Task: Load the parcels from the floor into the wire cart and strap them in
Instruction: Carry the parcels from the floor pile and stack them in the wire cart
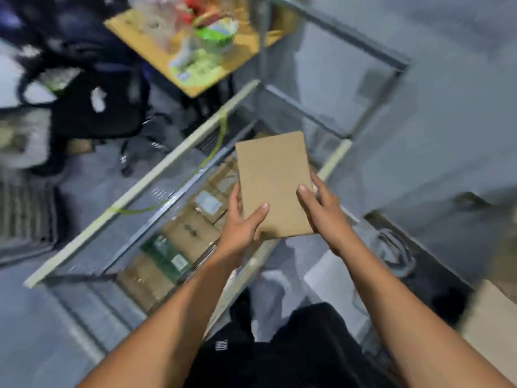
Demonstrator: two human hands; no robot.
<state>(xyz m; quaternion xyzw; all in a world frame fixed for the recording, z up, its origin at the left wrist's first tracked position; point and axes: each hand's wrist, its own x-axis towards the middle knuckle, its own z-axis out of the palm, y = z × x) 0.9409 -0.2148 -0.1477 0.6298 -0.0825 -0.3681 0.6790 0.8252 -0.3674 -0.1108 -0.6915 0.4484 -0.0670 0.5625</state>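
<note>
Holding flat brown cardboard parcel (pixel 272 183) at frame centre, gripped at lower-left edge by left hand (pixel 240 219) and at lower-right edge by right hand (pixel 321 208), level over pale-railed grey wire cart (pixel 156 170), likely for laying flat atop brown boxes (pixel 190 233) inside, yellow-green strap (pixel 221 133) slack at upper rail.

left hand (pixel 241 219), right hand (pixel 321 210), both gripping

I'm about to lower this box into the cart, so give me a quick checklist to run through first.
1. Grip: left hand and right hand both hold the parcel: ok.
2. The parcel is over the wire cart opening: ok.
3. Free gap among the loaded parcels below: cannot tell, blurred.
4. Drop path free of the green strap, which hangs at the far rail: ok.
5. Strap fastened over the load: not ok, hangs loose.
</note>
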